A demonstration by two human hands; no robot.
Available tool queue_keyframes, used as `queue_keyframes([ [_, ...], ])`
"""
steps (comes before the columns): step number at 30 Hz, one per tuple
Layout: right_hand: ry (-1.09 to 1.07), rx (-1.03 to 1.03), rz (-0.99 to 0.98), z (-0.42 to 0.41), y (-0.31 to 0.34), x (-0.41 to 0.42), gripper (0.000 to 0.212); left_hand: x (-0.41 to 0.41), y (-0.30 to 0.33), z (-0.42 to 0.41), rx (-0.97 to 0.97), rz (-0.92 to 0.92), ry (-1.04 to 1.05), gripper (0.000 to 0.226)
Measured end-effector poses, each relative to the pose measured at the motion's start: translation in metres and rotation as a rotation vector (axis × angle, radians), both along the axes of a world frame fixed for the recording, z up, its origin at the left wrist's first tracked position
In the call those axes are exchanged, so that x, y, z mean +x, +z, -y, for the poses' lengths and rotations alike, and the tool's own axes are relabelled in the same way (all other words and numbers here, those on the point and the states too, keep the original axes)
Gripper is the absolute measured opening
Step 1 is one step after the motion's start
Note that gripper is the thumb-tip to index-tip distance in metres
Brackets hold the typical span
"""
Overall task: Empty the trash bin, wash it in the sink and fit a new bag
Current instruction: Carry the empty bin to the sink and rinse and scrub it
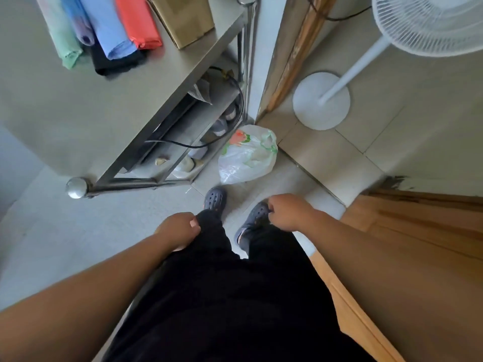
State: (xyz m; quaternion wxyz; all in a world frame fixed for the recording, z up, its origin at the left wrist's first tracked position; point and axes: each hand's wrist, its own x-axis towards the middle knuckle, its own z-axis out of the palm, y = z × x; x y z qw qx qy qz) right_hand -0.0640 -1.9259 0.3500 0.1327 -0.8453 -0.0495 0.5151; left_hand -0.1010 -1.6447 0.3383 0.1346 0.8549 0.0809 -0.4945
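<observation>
A tied, filled white trash bag [247,155] with green handles and a red print stands on the floor by the table leg, just ahead of my dark clogs. My left hand [179,228] hangs beside my black trousers, fingers loosely curled, holding nothing. My right hand [287,212] hovers above my right foot, also loosely curled and empty, a short way back from the bag. Rolls of new bags [104,27] in green, blue, red and black lie on the steel table [78,108] at the upper left. No trash bin or sink is in view.
A cardboard box [183,19] sits on the table's back edge. Cables and small items fill the shelf [188,126] under it. A white pedestal fan [321,100] stands past the doorway at the upper right. A wooden door [418,231] is at my right.
</observation>
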Motion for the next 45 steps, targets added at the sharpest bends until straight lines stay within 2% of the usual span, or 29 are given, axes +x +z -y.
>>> queue_keyframes([
  [4, 0.007, 0.014, -0.051, 0.015, 0.038, -0.031, 0.013, -0.015, 0.045, 0.005, -0.039, 0.027, 0.151, 0.026],
  [8, 0.098, -0.037, -0.091, 0.029, 0.064, -0.053, 0.028, -0.053, 0.089, -0.003, -0.072, 0.053, 0.323, 0.025],
  [10, 0.146, -0.062, -0.088, 0.027, 0.076, -0.055, 0.029, -0.076, 0.104, -0.010, -0.080, 0.055, 0.397, 0.026],
  [16, 0.255, -0.036, -0.034, -0.006, 0.100, -0.052, 0.034, -0.139, 0.120, -0.041, -0.149, 0.072, 0.654, 0.015],
  [20, 0.325, -0.059, 0.015, -0.039, 0.107, -0.056, 0.034, -0.183, 0.122, -0.068, -0.180, 0.079, 0.789, 0.021],
  [24, 0.416, -0.161, 0.002, -0.089, 0.112, -0.071, 0.039, -0.238, 0.124, -0.114, -0.185, 0.064, 0.848, 0.017],
  [28, 0.425, -0.107, 0.034, -0.179, 0.117, -0.094, 0.034, -0.308, 0.124, -0.173, -0.156, 0.030, 0.976, 0.015],
  [32, 0.421, -0.001, 0.047, -0.277, 0.122, -0.111, 0.019, -0.376, 0.125, -0.228, -0.126, 0.007, 1.194, 0.017],
  [36, 0.481, 0.018, 0.049, -0.334, 0.124, -0.117, 0.019, -0.429, 0.129, -0.265, -0.112, 0.005, 1.489, 0.017],
  [42, 0.652, -0.105, 0.080, -0.373, 0.114, -0.089, 0.021, -0.437, 0.121, -0.312, -0.122, -0.003, 1.727, 0.020],
  [45, 0.622, -0.122, 0.056, -0.399, 0.104, -0.065, 0.020, -0.409, 0.120, -0.344, -0.141, 0.037, 1.769, 0.017],
])
